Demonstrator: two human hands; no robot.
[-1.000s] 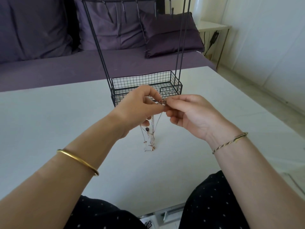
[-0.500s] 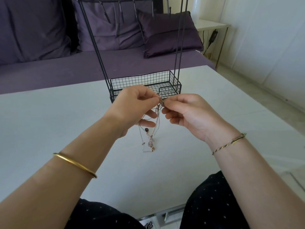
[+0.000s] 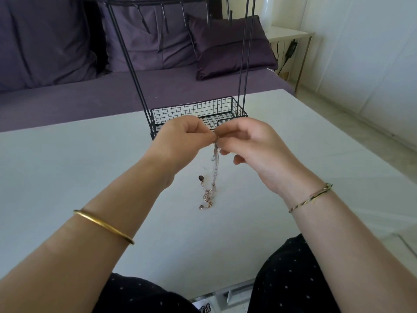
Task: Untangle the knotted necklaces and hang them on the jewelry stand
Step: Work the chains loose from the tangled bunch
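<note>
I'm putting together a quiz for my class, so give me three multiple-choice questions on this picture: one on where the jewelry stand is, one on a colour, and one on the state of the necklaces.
1. Where does the jewelry stand sit?
A) on the white table
B) on the sofa
C) on the floor

2. What colour is the bangle on the left wrist?
A) silver
B) gold
C) red

3. What state are the necklaces in?
A) hung on the hooks
B) lying in the basket
C) dangling in a pinched bundle

Answers:
1 A, its base rests on the tabletop.
2 B, the band shines gold.
3 C, the left hand and right hand pinch the top, and the chains hang down between them.
</note>
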